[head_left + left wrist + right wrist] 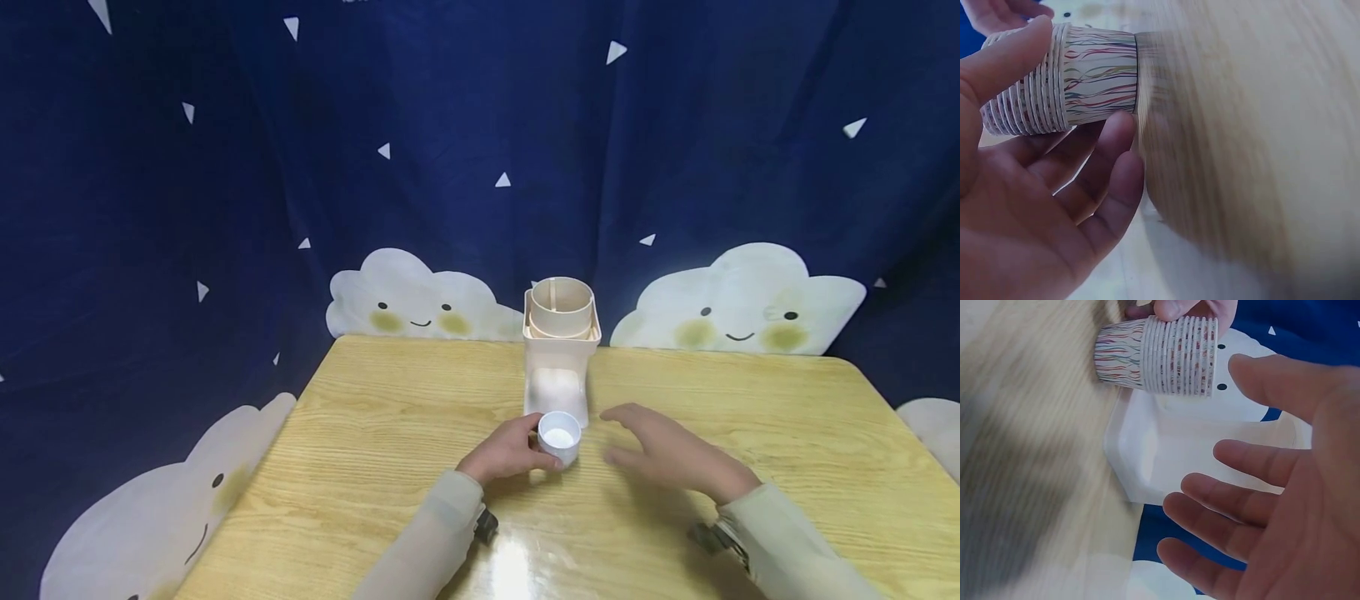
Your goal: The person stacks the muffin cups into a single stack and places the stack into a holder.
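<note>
A stack of nested paper cups (559, 450) stands upright on the table, near its middle. White with thin wavy coloured lines, the cups (1102, 75) show several stacked rims in the left wrist view. My left hand (510, 450) grips the stack from the left, thumb and fingers around its side. To the right, apart from the cups, my right hand (671, 454) holds nothing; its fingers are spread in the right wrist view. Right behind the cups stands a cream plastic holder (557, 358) with a round, open-topped tube (562, 312) set in its top.
The wooden table (405, 392) has a glossy light-grain top with rounded far corners. A dark blue curtain (450, 108) with white triangles and smiling clouds hangs behind it and at the sides. Dark wrist devices (486, 527) sit at both cuffs.
</note>
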Demonstrator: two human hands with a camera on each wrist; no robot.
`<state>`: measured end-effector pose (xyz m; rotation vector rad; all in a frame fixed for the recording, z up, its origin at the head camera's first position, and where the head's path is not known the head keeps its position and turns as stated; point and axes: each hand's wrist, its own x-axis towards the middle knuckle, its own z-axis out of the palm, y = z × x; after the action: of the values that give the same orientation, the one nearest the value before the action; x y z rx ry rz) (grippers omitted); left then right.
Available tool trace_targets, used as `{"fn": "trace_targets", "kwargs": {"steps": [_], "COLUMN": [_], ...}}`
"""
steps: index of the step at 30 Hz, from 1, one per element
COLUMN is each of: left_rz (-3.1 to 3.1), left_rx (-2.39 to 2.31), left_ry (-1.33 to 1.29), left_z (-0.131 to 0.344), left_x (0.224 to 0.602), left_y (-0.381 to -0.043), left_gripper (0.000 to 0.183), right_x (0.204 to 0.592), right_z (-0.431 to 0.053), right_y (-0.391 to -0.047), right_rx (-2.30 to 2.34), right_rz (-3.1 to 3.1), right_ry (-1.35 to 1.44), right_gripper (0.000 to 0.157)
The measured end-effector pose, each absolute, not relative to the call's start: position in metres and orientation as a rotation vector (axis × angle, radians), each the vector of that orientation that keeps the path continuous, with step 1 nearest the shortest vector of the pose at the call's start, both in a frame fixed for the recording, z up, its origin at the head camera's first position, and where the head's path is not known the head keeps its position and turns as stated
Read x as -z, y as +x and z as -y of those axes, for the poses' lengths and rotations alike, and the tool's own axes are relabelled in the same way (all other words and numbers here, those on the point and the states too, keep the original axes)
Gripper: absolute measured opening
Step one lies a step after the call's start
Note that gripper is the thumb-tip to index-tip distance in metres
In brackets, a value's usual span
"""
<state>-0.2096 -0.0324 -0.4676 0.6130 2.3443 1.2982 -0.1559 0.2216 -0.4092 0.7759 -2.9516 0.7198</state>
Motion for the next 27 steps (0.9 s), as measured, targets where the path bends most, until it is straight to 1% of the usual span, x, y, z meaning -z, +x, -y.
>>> {"fn": "trace_targets", "kwargs": {"steps": [14,22,27], "left_rz": [-2.424,-2.463,-2.474], "left_rx": [-1.26,-1.246,-1.229], "left_ry": [0.626,0.617,0.626], "left_z": [0.033,0.037,0.043], "left_x": [0.47,0.463,0.456], "left_y": [-0.21,-0.209,-0.207], "left_gripper": [0.057,0.055,0.054], "right_x": [0.417,0.422,0.428], "right_z": [-0.225,-0.222,-0.217], "right_y": [-0.151,-0.152,-0.158], "right_rx": [-0.756,-0.737,-0.712], "right_rz": [2.937,2.914,2.884], "right_ry": [0.778,0.777,0.811], "right_gripper": [0.05,0.048,0.043]}}
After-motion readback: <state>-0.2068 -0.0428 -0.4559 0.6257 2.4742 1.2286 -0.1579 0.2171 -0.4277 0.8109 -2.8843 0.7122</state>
